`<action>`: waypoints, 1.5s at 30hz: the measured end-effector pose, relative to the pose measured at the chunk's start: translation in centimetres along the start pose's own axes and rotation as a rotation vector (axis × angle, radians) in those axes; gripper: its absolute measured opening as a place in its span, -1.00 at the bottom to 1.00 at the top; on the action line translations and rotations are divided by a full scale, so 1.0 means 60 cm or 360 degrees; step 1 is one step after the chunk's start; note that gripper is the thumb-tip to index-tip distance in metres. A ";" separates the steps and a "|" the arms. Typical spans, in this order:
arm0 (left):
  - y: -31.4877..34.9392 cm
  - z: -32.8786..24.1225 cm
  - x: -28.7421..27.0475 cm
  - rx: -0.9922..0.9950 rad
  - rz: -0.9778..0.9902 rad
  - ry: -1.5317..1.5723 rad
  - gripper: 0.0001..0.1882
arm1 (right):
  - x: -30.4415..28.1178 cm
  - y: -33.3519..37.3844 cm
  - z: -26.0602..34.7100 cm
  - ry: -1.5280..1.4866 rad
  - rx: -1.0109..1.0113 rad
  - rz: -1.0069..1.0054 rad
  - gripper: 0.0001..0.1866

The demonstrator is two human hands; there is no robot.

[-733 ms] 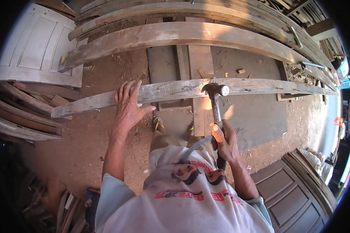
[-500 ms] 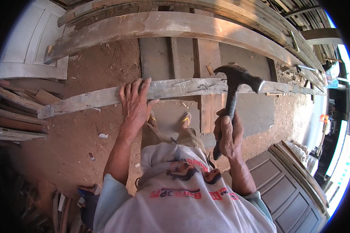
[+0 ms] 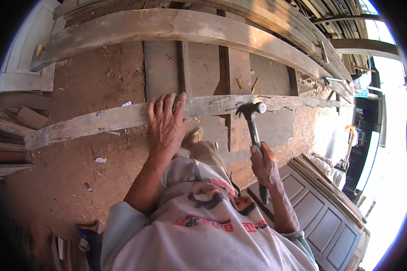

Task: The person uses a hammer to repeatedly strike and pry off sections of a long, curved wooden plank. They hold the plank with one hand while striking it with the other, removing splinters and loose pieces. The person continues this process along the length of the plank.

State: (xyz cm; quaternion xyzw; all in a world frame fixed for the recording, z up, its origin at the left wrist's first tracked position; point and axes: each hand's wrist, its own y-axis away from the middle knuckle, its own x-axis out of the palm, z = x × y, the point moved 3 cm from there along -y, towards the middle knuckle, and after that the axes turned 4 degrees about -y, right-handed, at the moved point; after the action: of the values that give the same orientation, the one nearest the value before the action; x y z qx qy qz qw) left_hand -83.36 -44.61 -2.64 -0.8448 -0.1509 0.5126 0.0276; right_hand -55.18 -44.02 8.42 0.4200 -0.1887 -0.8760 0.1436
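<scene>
A long weathered wooden plank (image 3: 101,120) runs across in front of me, with several nails sticking out along it. My left hand (image 3: 166,124) is wrapped over it left of the middle, fingers over the far edge and thumb at the near side. In my right hand (image 3: 266,168) is a claw hammer (image 3: 254,127), gripped around its dark handle. Its claw points left and its round face right; in this view the head overlaps the plank's near edge, and whether they touch I cannot tell. A loose-looking nail (image 3: 111,132) shows by the near edge.
Another thick beam (image 3: 122,31) lies beyond the plank, with stacked timber (image 3: 285,27) behind. Dark boards (image 3: 203,72) lie on the dirt floor (image 3: 77,180). A panelled grey door (image 3: 321,212) is at right, a white door (image 3: 25,58) far left, and scrap wood (image 3: 7,151) beside the plank's left end.
The hammer has come down and left toward the plank, its head turned. My left hand still holds the plank. My view has shifted right, and one foot has stepped.
</scene>
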 end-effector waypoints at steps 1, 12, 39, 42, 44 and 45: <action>-0.001 0.002 -0.004 0.0007 0.0012 -0.0013 -0.15 | 0.002 0.002 0.022 -0.0302 0.0100 0.0016 -0.56; 0.002 0.008 0.001 0.0020 0.0052 -0.0031 -0.12 | 0.020 -0.042 -0.019 0.0239 -0.0002 -0.0060 -0.48; -0.002 0.011 -0.013 -0.0038 0.0031 0.0115 -0.18 | 0.006 -0.048 0.057 -0.0099 -0.0268 -0.0182 -0.55; 0.004 0.009 -0.007 -0.0025 0.0004 0.0088 -0.18 | 0.017 -0.058 0.001 0.0367 0.0012 -0.0037 -0.52; -0.015 0.013 -0.006 -0.0043 -0.0007 0.0111 -0.18 | 0.020 -0.059 0.009 0.0285 0.0097 -0.0026 -0.52; -0.019 0.011 -0.011 -0.0030 0.0011 0.0135 -0.18 | 0.011 -0.073 0.033 0.0290 0.0144 0.0031 -0.53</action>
State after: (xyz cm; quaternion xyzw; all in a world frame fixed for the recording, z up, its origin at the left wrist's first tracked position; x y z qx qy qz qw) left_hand -84.47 -43.80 -2.16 -0.8665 -0.1516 0.4751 0.0244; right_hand -57.54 -39.98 7.14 0.5020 -0.2182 -0.8234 0.1495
